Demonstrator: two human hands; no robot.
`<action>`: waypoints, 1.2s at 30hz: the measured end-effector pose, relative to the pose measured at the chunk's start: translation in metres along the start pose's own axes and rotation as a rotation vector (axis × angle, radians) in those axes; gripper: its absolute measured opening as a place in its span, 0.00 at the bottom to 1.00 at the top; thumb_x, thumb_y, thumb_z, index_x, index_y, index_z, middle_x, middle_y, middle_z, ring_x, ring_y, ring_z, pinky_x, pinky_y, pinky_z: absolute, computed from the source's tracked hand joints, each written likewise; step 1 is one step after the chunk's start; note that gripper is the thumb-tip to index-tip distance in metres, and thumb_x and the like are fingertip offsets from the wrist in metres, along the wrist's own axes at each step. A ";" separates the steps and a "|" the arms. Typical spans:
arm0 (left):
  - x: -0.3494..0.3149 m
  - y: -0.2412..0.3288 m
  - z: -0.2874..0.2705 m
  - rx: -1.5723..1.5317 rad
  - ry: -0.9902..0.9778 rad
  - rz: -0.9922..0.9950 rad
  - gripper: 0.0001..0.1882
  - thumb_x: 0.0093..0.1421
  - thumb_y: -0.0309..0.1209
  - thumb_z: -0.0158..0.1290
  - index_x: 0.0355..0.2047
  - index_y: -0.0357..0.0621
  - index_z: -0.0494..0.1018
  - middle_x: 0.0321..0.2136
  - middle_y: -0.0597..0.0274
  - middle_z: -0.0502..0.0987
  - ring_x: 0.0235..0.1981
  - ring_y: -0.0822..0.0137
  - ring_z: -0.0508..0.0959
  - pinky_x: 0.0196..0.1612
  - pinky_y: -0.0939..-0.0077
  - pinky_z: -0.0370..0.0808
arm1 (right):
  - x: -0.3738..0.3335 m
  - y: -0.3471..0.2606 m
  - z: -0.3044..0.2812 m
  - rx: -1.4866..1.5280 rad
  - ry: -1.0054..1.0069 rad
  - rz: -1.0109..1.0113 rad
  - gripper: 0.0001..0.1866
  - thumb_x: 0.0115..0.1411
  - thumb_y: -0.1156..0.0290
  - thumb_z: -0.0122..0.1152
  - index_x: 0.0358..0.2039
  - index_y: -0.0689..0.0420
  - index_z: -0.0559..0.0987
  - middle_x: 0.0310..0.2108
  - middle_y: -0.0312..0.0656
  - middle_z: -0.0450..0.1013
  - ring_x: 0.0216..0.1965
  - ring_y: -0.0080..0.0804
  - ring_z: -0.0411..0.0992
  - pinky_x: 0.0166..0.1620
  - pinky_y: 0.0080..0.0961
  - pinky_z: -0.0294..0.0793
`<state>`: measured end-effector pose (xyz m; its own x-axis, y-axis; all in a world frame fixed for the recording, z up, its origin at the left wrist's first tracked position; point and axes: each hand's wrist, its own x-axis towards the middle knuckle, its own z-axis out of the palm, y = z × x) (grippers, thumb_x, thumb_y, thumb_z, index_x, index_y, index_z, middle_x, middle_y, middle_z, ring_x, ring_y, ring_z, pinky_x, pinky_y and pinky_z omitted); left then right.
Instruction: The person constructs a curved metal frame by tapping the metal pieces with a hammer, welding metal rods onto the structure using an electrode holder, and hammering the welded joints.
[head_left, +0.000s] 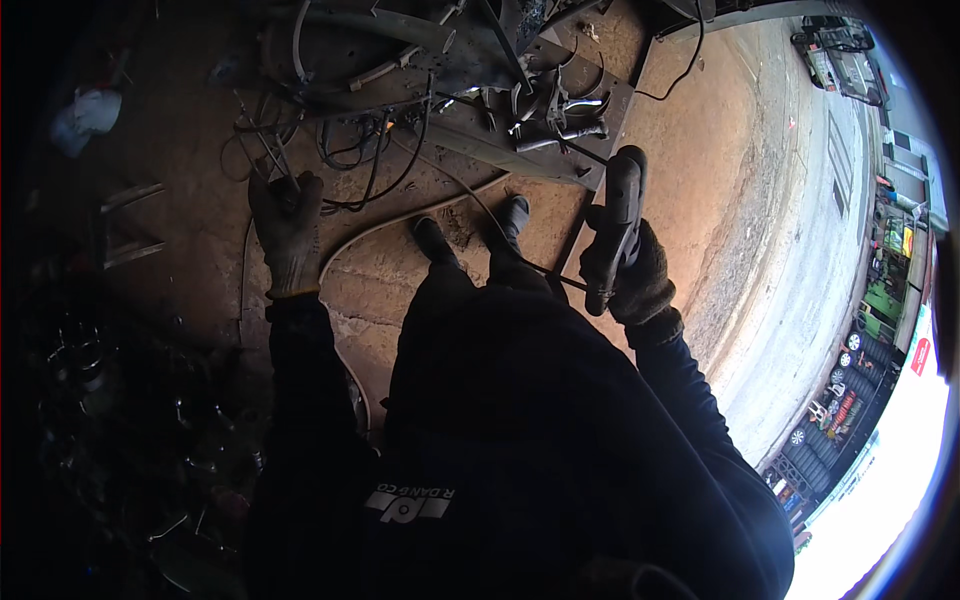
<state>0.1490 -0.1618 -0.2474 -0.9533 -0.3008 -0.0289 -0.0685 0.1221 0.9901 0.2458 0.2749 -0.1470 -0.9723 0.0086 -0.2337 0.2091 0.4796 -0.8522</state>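
Observation:
My left hand (287, 225), in a dark work glove with a yellowish cuff, is closed around a bent piece of thin metal rods (262, 130) that sticks out beyond its fingers. In my right hand (642, 275), also gloved, is a long dark tool with rounded ends (624, 195), held almost upright in the picture. A dark cable (545, 272) runs toward its lower end. Its exact kind cannot be made out. Between and beyond my hands stands a dark metal worktable (480, 148), with several metal pieces (575, 130) lying on its right part.
Black cables (375, 165) hang from the table's near edge. A pale hose (350, 240) curves over the brown floor by my boots (433, 240). An angled metal frame (130, 225) lies at left, above a dark heap of metal parts (90, 370). A road (800, 260) runs along the right.

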 end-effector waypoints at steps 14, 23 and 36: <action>0.004 -0.008 -0.001 0.142 0.063 0.149 0.41 0.57 0.19 0.64 0.67 0.34 0.54 0.34 0.59 0.80 0.35 0.71 0.80 0.40 0.75 0.78 | 0.003 -0.012 -0.005 -0.244 -0.004 -0.025 0.27 0.53 0.68 0.73 0.53 0.57 0.77 0.47 0.41 0.81 0.39 0.30 0.80 0.43 0.30 0.78; 0.003 -0.002 0.002 0.075 0.067 0.103 0.41 0.58 0.20 0.63 0.67 0.34 0.53 0.36 0.56 0.79 0.38 0.66 0.81 0.45 0.70 0.79 | 0.009 -0.028 -0.005 -0.295 0.011 -0.028 0.26 0.51 0.65 0.74 0.49 0.58 0.76 0.41 0.46 0.80 0.41 0.44 0.80 0.44 0.37 0.78; 0.002 -0.004 0.000 0.090 0.071 0.106 0.41 0.59 0.21 0.63 0.68 0.34 0.52 0.35 0.56 0.79 0.39 0.68 0.80 0.45 0.71 0.78 | 0.004 -0.031 -0.010 -0.328 0.033 -0.051 0.22 0.52 0.63 0.75 0.45 0.55 0.77 0.37 0.40 0.81 0.37 0.34 0.80 0.42 0.34 0.78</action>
<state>0.1471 -0.1633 -0.2510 -0.9334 -0.3478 0.0879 0.0019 0.2403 0.9707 0.2344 0.2694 -0.1170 -0.9846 0.0028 -0.1745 0.1200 0.7369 -0.6653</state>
